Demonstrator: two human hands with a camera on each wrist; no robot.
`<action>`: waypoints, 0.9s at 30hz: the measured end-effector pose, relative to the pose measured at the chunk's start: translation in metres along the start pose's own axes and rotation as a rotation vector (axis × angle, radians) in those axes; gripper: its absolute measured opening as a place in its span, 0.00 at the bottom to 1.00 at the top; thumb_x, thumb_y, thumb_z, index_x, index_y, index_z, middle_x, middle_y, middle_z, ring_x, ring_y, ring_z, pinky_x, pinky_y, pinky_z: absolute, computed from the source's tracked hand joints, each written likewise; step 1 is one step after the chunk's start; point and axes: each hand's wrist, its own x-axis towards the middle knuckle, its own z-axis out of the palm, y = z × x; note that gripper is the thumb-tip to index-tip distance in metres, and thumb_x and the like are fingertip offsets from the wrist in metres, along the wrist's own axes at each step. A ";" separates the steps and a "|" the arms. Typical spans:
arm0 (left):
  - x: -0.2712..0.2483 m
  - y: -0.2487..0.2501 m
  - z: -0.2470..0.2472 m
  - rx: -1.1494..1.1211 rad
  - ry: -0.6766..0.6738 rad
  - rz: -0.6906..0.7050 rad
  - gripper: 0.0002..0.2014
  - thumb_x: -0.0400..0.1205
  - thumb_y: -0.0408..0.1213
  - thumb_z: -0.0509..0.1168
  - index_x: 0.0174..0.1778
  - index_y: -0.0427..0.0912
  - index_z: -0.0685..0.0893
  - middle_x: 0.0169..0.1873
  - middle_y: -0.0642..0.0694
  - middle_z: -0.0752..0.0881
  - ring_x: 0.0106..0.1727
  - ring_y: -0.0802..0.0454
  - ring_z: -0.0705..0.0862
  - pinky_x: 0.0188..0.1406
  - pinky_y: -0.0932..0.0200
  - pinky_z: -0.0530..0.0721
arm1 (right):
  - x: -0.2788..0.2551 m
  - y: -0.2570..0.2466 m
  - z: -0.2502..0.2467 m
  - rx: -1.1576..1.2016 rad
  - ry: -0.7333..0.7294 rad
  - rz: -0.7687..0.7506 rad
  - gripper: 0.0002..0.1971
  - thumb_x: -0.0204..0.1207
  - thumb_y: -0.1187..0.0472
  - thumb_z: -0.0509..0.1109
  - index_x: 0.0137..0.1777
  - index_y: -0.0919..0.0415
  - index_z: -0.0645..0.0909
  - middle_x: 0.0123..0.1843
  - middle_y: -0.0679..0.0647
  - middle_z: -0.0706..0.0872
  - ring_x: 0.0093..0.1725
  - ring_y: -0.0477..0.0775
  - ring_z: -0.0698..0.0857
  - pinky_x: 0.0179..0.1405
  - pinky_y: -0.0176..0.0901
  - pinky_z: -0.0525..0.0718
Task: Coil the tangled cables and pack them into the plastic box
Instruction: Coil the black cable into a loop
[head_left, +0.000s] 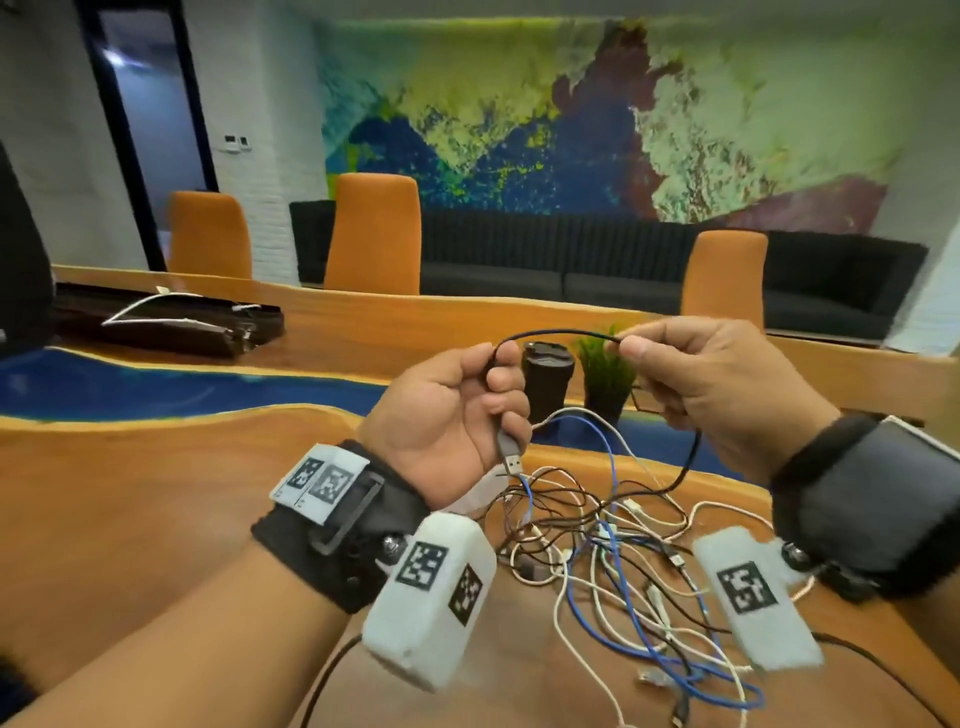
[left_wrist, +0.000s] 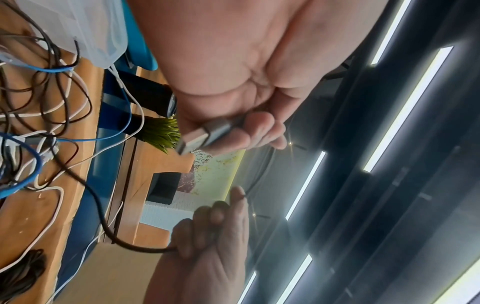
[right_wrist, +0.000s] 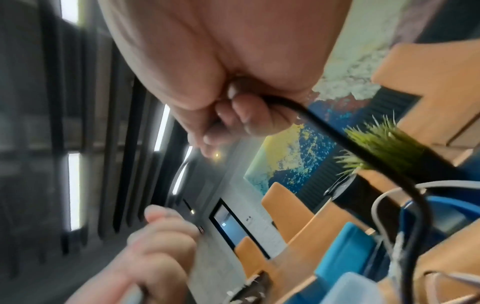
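Observation:
My left hand (head_left: 467, 410) is raised over the table and grips a black cable (head_left: 561, 334) just behind its grey USB plug (head_left: 509, 453), which pokes out below the fist. The plug (left_wrist: 205, 133) shows clearly in the left wrist view. My right hand (head_left: 691, 379) pinches the same cable a short way along and curls round it; the cable then drops from that fist (right_wrist: 363, 156) into the tangle. A heap of tangled black, white and blue cables (head_left: 623, 561) lies on the wooden table (head_left: 130, 493). The clear plastic box (left_wrist: 91, 30) lies beside the heap, seen in the left wrist view.
A black cup (head_left: 545, 379) and a small potted green plant (head_left: 605, 371) stand just beyond my hands. A dark case with a white cable (head_left: 166, 317) lies at the far left. Orange chairs (head_left: 374, 234) line the table's far side.

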 end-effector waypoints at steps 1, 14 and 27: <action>0.000 -0.003 -0.001 -0.011 0.013 0.021 0.13 0.87 0.42 0.54 0.44 0.43 0.82 0.32 0.52 0.74 0.29 0.58 0.70 0.34 0.63 0.74 | -0.003 0.003 0.004 -0.152 -0.013 -0.015 0.09 0.83 0.58 0.67 0.48 0.52 0.89 0.33 0.47 0.82 0.27 0.41 0.78 0.24 0.28 0.73; 0.000 -0.032 0.012 1.315 0.006 0.357 0.08 0.88 0.35 0.61 0.48 0.39 0.85 0.39 0.47 0.86 0.37 0.65 0.81 0.38 0.69 0.77 | -0.025 -0.044 0.002 -0.862 -0.348 -0.319 0.06 0.77 0.50 0.72 0.45 0.48 0.90 0.37 0.44 0.87 0.38 0.42 0.84 0.39 0.44 0.84; 0.003 -0.017 0.047 0.439 -0.102 0.177 0.12 0.87 0.40 0.54 0.47 0.44 0.81 0.49 0.43 0.89 0.31 0.57 0.76 0.35 0.55 0.71 | -0.003 0.012 -0.004 -0.113 0.046 -0.114 0.07 0.82 0.59 0.69 0.49 0.57 0.89 0.33 0.48 0.87 0.28 0.34 0.78 0.29 0.26 0.74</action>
